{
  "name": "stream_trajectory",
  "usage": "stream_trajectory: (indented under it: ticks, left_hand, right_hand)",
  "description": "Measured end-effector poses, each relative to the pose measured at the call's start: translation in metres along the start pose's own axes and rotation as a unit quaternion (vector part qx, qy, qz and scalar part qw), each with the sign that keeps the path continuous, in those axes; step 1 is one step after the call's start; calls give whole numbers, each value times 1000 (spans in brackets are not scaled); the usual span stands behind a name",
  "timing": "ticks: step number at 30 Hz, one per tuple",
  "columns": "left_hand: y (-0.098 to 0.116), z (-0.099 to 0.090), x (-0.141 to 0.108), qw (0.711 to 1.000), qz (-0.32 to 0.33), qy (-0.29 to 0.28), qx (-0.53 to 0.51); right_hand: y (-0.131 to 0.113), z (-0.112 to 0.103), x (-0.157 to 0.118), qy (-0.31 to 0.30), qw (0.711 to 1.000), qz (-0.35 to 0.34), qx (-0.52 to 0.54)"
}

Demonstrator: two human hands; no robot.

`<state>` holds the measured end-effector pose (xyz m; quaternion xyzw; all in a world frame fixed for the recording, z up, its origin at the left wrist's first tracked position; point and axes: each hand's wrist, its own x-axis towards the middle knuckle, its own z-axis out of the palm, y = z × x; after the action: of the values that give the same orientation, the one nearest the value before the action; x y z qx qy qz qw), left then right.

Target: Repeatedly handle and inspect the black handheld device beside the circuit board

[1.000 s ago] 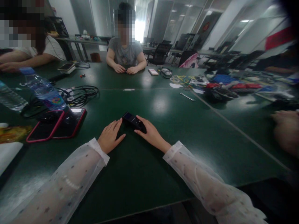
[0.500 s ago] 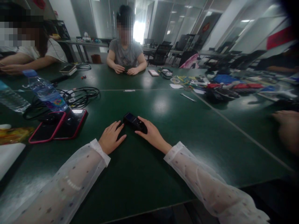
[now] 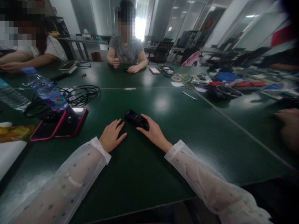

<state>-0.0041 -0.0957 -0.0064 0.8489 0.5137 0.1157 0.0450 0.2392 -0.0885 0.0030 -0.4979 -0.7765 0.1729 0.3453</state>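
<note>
A small black device with a little screen [image 3: 133, 116] is on the green table [image 3: 149, 174], in front of me near the middle. My right hand [image 3: 153, 131] grips its right end between thumb and fingers. My left hand [image 3: 112, 136] lies on the table just left of the device, fingers spread, holding nothing. A gap separates its fingertips from the device.
Two red-edged phones [image 3: 72, 123] overlap at the left, by a plastic bottle [image 3: 48, 90] and coiled black cables [image 3: 87, 95]. A wrench [image 3: 189, 95] lies right of centre, before piled cables and tools [image 3: 226, 84]. A person [image 3: 127, 51] sits opposite; others sit at both sides.
My right hand and the device have shifted slightly right, and the device's left end is farther from my left fingers. The person opposite has raised one hand off the table.
</note>
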Motion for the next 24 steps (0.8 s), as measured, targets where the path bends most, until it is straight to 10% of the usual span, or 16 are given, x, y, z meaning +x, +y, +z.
stream_trajectory:
  ticks: [24]
  left_hand:
    - [1, -1, -1, 1000, 2, 8, -11]
  right_hand:
    - [-9, -4, -1, 41, 999, -11, -13]
